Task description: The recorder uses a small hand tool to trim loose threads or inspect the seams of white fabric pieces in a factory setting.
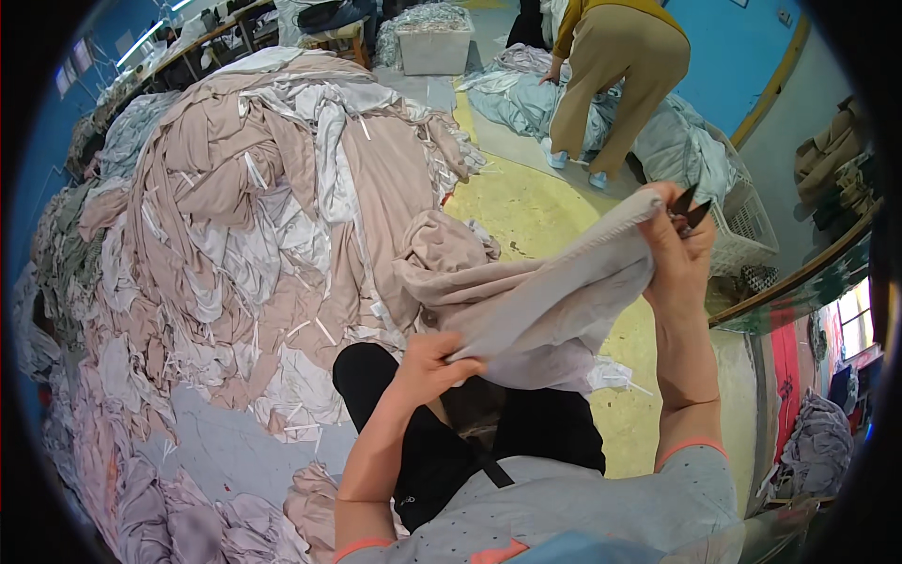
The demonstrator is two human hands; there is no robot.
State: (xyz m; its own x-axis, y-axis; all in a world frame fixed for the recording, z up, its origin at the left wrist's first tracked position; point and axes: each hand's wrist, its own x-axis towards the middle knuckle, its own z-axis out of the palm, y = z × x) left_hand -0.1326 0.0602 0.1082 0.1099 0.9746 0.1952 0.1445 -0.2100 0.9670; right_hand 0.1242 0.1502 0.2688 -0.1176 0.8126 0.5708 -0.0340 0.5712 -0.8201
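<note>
A length of beige-pink cloth [564, 291] is stretched over my lap between my two hands, its seamed edge running up to the right. My left hand [427, 368] is closed in a pinch on the lower left end of that edge. Higher up at the right, my right hand [678, 254] grips the other end of the edge. Dark pointed blades, like thread snips [695, 209], stick out from the top of the same hand. The rest of the cloth hangs in folds and bunches toward the big heap on the left.
A large heap of beige and white fabric [385, 179] spreads over the floor ahead and left. A person [620, 70] bends over pale blue fabric [512, 99] beyond. Near them stands a white slatted basket [750, 242]. A white bin [435, 52] is farther back.
</note>
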